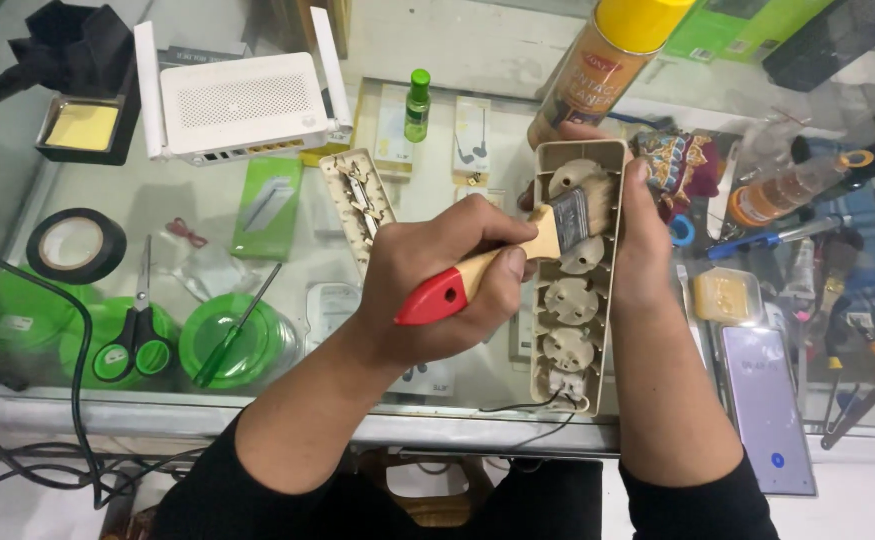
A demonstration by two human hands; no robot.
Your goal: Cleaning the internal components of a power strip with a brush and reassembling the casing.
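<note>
My right hand (647, 240) clasps the opened power strip (572, 290) upright and steady, so my left hand (437, 285), fisted around the paintbrush (517, 255), reaches its sockets.

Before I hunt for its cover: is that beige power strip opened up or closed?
Opened up. The power strip shows bare socket cups, loose wires trail from its end, and a separate cover half lies beside it.

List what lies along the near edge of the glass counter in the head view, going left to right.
Green-handled scissors → green screwdriver → left hand gripping the red-tipped paintbrush → beige power strip housing held by the right hand → phone lying flat.
</note>
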